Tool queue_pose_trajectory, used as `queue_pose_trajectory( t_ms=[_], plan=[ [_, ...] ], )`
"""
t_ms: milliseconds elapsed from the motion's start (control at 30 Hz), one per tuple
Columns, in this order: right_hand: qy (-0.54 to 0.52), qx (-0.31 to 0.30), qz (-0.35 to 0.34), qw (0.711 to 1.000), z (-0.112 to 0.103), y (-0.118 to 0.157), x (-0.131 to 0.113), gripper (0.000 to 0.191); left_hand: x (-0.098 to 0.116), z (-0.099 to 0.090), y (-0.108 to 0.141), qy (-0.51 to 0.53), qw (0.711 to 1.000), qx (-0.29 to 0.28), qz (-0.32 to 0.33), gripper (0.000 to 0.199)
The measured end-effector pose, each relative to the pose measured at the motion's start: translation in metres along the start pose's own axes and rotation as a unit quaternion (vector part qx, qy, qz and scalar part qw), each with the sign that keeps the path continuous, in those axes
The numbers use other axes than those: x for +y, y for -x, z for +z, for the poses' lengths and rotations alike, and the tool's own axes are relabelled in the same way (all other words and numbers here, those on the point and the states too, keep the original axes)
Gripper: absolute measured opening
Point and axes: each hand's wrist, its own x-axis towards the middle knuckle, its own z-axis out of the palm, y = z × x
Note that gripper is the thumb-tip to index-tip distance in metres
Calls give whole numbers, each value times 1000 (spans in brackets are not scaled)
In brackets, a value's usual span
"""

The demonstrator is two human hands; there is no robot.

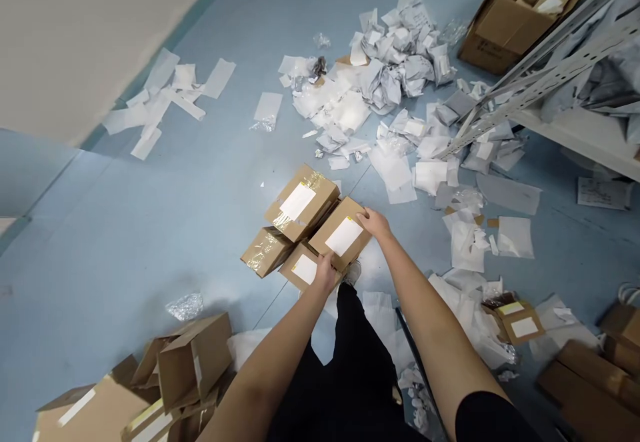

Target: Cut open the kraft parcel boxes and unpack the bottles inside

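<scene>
Between my two hands is a brown cardboard box [325, 239] with a white label on top. My left hand [326, 271] grips its near edge, and my right hand [376, 223] grips its far right corner. Partly beneath it shows another labelled box [300, 267]. Beside it on the left lies a larger taped box [286, 203] with a white label. A smaller box [265, 253] with shiny clear tape sits at the left of this cluster. Whether the held box rests on the one below, I cannot tell.
Crumpled white bags and papers [395, 62] litter the floor ahead and to the right. A metal shelf [565, 139] stands at right, with a large open carton [505, 29] behind it. Open empty boxes [195, 362] pile up at lower left. White sheets [160, 102] lie near the wall.
</scene>
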Motion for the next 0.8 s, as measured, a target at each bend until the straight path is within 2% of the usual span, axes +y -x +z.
queue_pose_trajectory(
  t_ms=[100,200,333,433,500,600,733,800],
  plan=[
    [30,9,13,999,-11,19,-5,55,0,-2,17,6,1000,-20,-5,30],
    [32,35,28,998,-33,58,-5,54,3,-11,49,-34,997,-73,20,41],
    [-1,99,60,993,-56,142,7,55,9,-33,101,-112,976,-171,70,57],
    [-24,148,112,982,-55,223,16,59,8,-57,139,-152,951,-258,80,63],
    [-40,178,153,971,-46,280,18,61,6,-77,160,-172,933,-308,71,66],
    [-66,223,221,947,-20,365,15,63,1,-109,189,-205,903,-376,50,70],
    [-106,278,294,908,32,473,9,67,-2,-151,228,-268,855,-443,33,70],
    [-133,308,324,885,61,523,6,68,-6,-169,248,-315,838,-445,34,66]
  ],
)
